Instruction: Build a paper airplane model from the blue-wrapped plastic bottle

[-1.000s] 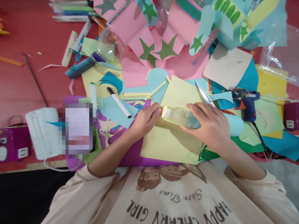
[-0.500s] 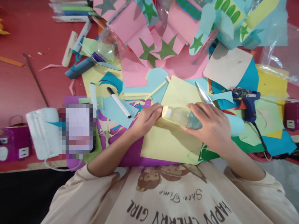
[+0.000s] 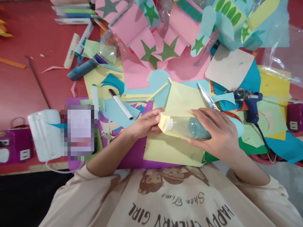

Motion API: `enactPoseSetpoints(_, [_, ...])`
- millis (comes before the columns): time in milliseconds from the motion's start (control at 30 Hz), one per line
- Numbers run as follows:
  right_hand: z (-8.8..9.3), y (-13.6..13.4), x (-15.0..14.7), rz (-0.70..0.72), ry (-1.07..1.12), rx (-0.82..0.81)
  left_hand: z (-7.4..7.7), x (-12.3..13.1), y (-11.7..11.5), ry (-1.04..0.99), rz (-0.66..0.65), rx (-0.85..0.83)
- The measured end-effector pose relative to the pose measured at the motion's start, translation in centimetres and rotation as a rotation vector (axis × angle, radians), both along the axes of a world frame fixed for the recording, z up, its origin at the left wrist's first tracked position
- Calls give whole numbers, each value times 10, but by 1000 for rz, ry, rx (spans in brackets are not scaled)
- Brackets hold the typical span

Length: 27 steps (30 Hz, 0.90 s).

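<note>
A clear plastic bottle [image 3: 181,125] with a white cap lies on its side, cap toward the left. Pale yellow paper [image 3: 163,122] runs along beneath it and folds up at the cap end. My left hand [image 3: 148,123] pinches that paper end, fingers closed. Wrapped round the bottle's bluish base is my right hand [image 3: 215,130], which hides part of it. Under both hands lies a large pale yellow sheet [image 3: 165,151]. Scissors [image 3: 209,99] with red handles rest just beyond my right hand, partly covered by it.
A blue glue gun [image 3: 253,107] lies to the right, its cord running down. Pink paper shapes with green stars [image 3: 170,50] fill the back. Markers [image 3: 120,104] and paper scraps are scattered left of centre. A white power bank-like box [image 3: 44,135] sits at the left.
The bottle has shifted slightly right and toward me, and its paper end now stands out more at the cap. Both hands moved slightly, uncovering more of the scissors.
</note>
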State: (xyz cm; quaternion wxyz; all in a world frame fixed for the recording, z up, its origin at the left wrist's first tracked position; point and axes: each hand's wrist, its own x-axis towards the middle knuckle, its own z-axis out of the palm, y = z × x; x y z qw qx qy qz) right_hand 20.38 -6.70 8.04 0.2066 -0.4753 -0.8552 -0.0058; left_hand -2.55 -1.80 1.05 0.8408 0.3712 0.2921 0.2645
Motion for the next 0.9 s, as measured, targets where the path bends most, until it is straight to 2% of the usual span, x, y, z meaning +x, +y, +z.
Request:
enactPoseSetpoints(167, [-1,1,-2,-1,27,-7,-5,-1,1,67,53,-4])
enactPoseSetpoints(300, [-1,2,-1,-7,11,0,-1,2,2,65,104,77])
enactPoseSetpoints(467, [2,3,0,-11,-45,33,0,1,3,121,282,349])
enactPoseSetpoints(700, [2,6,-1,-17,-113,58,-3,-3,4,331,324,781])
enactPoseSetpoints(800, [1,7,-2,-23,-126,64,-1,-2,5,383,298,804])
enactPoseSetpoints(900, [1,7,-2,-26,-117,52,0,0,4,330,279,738])
